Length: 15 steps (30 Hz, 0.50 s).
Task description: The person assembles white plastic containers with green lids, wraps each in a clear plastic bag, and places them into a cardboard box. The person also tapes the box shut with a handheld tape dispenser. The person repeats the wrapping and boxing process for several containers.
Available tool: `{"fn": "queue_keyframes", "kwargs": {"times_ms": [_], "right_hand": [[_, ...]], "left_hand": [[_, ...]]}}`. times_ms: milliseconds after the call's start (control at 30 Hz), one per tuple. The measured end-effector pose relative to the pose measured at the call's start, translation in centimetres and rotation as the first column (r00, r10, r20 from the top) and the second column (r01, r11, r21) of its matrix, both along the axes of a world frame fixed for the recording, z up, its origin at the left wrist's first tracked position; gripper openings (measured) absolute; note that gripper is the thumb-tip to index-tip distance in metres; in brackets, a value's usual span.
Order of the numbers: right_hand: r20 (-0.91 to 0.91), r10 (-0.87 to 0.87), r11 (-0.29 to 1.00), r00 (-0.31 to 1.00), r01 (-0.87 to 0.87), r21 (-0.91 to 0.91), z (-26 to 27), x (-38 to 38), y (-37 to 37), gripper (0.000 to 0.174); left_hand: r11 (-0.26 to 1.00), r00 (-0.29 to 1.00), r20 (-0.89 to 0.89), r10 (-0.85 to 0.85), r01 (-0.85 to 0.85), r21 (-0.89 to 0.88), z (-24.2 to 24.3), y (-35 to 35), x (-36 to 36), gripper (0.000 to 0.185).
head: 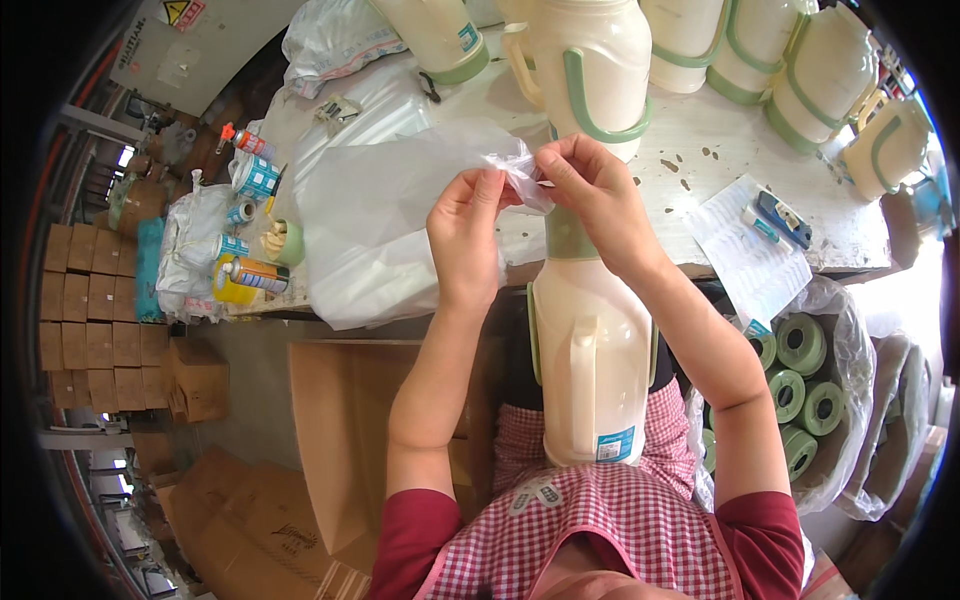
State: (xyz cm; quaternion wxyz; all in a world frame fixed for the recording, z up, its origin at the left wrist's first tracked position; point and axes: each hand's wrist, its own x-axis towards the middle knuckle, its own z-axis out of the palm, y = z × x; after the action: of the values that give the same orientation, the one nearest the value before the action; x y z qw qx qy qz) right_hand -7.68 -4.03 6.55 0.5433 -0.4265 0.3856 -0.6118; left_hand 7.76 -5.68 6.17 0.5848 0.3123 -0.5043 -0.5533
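Note:
A clear plastic bag (390,180) stretches over the bench, its gathered edge pinched between the fingers of my left hand (472,225) and my right hand (600,195). Below my hands a cream vacuum flask with a green top (559,375) lies across my lap, its base towards my apron; a blue label is near the base. A stack of plastic bags (367,281) lies under the held one. Just beyond my right hand another cream flask with a green carrying handle (600,67) stands on the bench.
More flasks (817,82) stand at the back right. A written sheet (750,240) bears a marker and a blue tool. Spray cans (259,274) and label rolls (255,176) sit at left. An open carton (360,442) is below the bench; green parts (802,345) fill a lined container at right.

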Motion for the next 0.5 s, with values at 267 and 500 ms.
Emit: {"fn": "queue_keyframes", "kwargs": {"times_ms": [267, 500], "right_hand": [[-0.074, -0.161, 0.986, 0.984, 0.163, 0.029, -0.6, 0.7, -1.2, 0.026], [-0.092, -0.02, 0.998, 0.996, 0.014, -0.068, 0.0, -0.2, -0.9, 0.02]], "left_hand": [[1.0, 0.998, -0.063, -0.007, 0.007, 0.009, -0.9, 0.1, 1.8, 0.026], [0.993, 0.975, 0.19, -0.111, 0.118, -0.028, 0.1, 1.2, 3.4, 0.024]]}}
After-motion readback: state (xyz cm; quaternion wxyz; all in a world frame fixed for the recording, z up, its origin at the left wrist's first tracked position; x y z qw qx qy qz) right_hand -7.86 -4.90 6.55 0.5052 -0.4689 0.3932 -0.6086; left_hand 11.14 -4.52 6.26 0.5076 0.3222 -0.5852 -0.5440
